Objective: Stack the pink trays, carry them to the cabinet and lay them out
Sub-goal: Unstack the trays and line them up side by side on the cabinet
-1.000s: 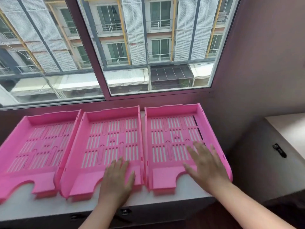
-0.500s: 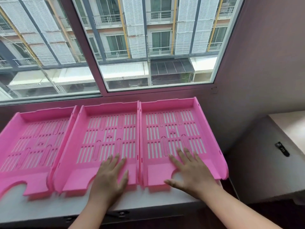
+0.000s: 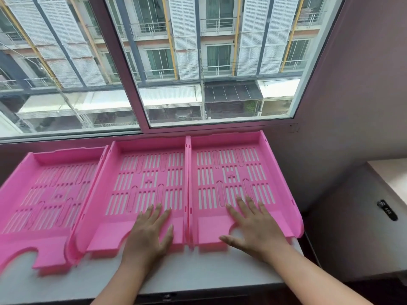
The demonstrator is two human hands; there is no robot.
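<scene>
Three pink slotted trays lie side by side on a white cabinet top (image 3: 198, 276) under the window. The left tray (image 3: 44, 194) overlaps slightly under the middle tray (image 3: 143, 172), and the right tray (image 3: 231, 168) touches the middle one. My left hand (image 3: 149, 234) rests flat on the front of the middle tray, fingers spread. My right hand (image 3: 253, 227) lies flat on the front of the right tray, over its cut-out. Neither hand grips anything.
A large window (image 3: 176, 62) rises right behind the trays. A mauve wall (image 3: 352, 106) closes the right side. Lower to the right stands another cabinet (image 3: 352, 227) with a small black latch (image 3: 386, 210) on its side.
Both trays under my hands have slid back toward the window, and the right tray has closed up against the middle one. My right hand moved left toward that tray's centre.
</scene>
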